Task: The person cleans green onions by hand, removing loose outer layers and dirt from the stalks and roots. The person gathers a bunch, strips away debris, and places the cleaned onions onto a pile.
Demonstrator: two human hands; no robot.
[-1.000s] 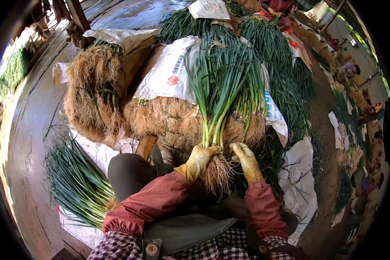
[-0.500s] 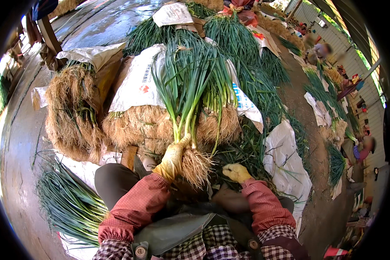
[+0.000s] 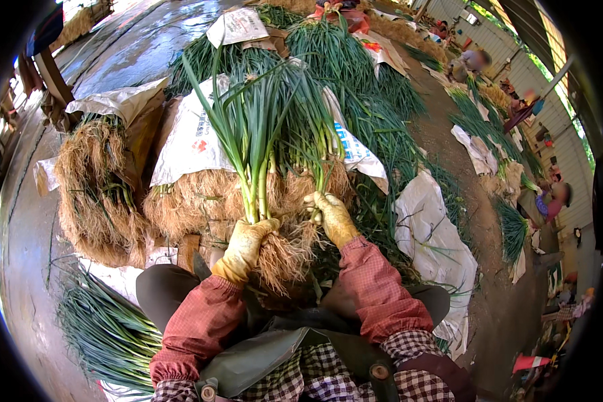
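My left hand (image 3: 241, 249), in a yellowed work glove, is closed round the white stems of a bunch of green onions (image 3: 253, 157). The long leaves stand up and away from me, and tangled roots hang below the fist. To its right, my right hand (image 3: 335, 216), gloved alike, pinches a thin green onion (image 3: 321, 175) near its base. Its leaves merge with the pile (image 3: 308, 134) behind, so I cannot tell whether it has come free. Bushy tan roots (image 3: 197, 194) of the piled onions face me.
White sacks (image 3: 181, 144) cover part of the heap. Another root-out bundle (image 3: 97, 181) stands at the left, and a trimmed-looking bunch (image 3: 107, 321) lies by my left knee. A crumpled white sheet (image 3: 429, 238) lies at the right. Other people sit along the right side.
My right hand has moved forward and left from beside my knee to take hold of a green onion at the pile. My left hand has shifted slightly left with its bunch.
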